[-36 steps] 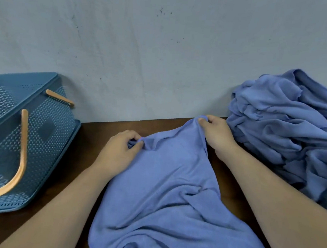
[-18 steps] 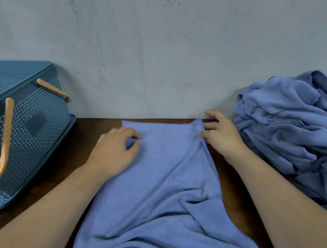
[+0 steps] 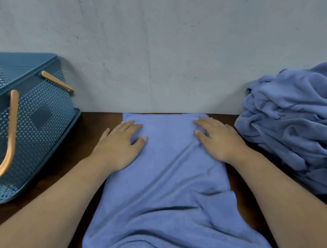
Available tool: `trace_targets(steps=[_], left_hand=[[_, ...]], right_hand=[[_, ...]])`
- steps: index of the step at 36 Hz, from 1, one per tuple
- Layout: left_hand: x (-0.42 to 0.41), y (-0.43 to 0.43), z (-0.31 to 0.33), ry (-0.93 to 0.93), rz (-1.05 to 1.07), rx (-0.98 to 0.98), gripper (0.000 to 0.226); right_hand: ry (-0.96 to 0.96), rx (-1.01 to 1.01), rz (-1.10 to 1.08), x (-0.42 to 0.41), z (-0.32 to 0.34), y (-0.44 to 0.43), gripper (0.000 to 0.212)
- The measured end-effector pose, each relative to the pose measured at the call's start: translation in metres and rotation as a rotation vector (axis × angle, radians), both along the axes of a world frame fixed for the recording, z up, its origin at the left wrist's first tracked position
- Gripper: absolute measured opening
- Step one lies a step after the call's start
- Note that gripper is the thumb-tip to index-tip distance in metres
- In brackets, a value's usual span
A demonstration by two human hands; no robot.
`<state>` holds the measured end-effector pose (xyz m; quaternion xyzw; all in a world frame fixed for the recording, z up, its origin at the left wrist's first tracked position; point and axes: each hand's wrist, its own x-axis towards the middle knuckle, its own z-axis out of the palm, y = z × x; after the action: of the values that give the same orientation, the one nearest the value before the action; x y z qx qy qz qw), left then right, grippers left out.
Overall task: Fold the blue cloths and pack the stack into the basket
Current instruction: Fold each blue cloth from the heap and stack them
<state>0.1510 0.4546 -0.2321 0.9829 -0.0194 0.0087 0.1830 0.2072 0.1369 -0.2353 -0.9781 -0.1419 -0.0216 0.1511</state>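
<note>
Since my left hand [image 3: 117, 147] and right hand [image 3: 220, 142] lay flat on the cloth [image 3: 165, 192], smoothing it outward seemed best; fold after.

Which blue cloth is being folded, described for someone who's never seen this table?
Find the dark table against the grey wall. Between the blue basket on the left and the crumpled pile on the right lies one cloth. It alone is spread out, with the left hand and right hand pressing its far end.
</note>
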Motion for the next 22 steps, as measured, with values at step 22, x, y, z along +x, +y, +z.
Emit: trace_targets(steps=[22], left_hand=[[-0.105,0.013,0.016,-0.31,0.227,-0.675,0.016]], right_hand=[[0.046,0.916,-0.009,-0.133,0.016,-0.034,0.022]])
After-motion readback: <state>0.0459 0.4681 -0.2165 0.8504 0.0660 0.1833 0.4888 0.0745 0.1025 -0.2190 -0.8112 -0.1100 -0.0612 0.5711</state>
